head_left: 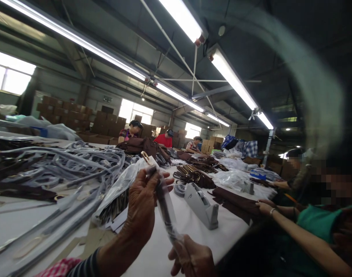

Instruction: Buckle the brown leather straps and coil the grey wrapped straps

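A dark strap in a clear plastic sleeve slants across the middle, held up above the white table. Its upper part is gripped by my left hand, thumb pressed on it and some fingers spread behind. A gold-coloured ring sticks out above that hand. Lower down, my right hand is closed round the bottom part of the sleeve, blurred a little. Just right of the strap stands a grey tape dispenser.
Plastic-wrapped straps pile up on the left, beside a clear bag of straps. Brown pieces lie at right, touched by a co-worker's hand. Brown bundles and other people are farther back.
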Demonstrator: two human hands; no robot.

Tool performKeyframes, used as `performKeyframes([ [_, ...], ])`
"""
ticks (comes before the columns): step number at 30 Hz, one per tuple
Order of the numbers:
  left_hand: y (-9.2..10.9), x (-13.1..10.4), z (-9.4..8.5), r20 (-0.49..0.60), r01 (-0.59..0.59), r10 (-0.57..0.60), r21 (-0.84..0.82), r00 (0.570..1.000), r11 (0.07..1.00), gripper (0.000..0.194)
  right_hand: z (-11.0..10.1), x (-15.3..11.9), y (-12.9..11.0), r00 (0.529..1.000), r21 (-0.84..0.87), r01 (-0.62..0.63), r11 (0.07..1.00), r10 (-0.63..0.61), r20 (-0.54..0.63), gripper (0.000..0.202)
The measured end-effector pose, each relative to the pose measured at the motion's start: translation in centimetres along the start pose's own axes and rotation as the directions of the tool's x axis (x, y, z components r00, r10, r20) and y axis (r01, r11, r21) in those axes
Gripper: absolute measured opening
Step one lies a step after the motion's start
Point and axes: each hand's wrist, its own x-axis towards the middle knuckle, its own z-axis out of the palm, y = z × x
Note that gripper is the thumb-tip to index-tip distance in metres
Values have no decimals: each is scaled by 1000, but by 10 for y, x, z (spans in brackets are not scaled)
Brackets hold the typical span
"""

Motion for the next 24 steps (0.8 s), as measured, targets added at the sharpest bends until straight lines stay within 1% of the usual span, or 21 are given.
performKeyframes([
  [4,5,-4,3,-29,-100,99,-23,995,995,36,10,18,-23,990,-63,130,990,-133,-54,64],
  [7,7,-8,4,-14,-84,84,-5,996,996,36,14,38,-39,978,2,200,980,-200,-54,59],
  [11,1,-5,1,-7,-16,16,-4,1000,1000,34,16,61,-51,983,178,183,967,-182,-25,58],
  [15,-13,4,-5,-23,32,-32,-7,999,999,29,13,71,-61,982,284,117,952,-153,107,60],
  [17,-19,8,-6,-25,65,-65,-23,998,998,26,8,71,-65,978,287,100,953,-147,147,58],
  [19,-19,11,-5,-19,116,-117,-52,993,992,22,-2,70,-65,974,239,146,960,-182,135,56],
  [22,-7,18,-6,-21,155,-157,-79,987,985,6,-25,67,-55,969,97,212,973,-222,106,54],
  [23,-1,21,-7,-33,149,-151,-75,988,986,2,-34,65,-51,971,39,213,976,-216,101,54],
  [24,4,25,-9,-49,134,-137,-69,989,989,3,-44,63,-46,975,-19,206,978,-203,94,53],
])
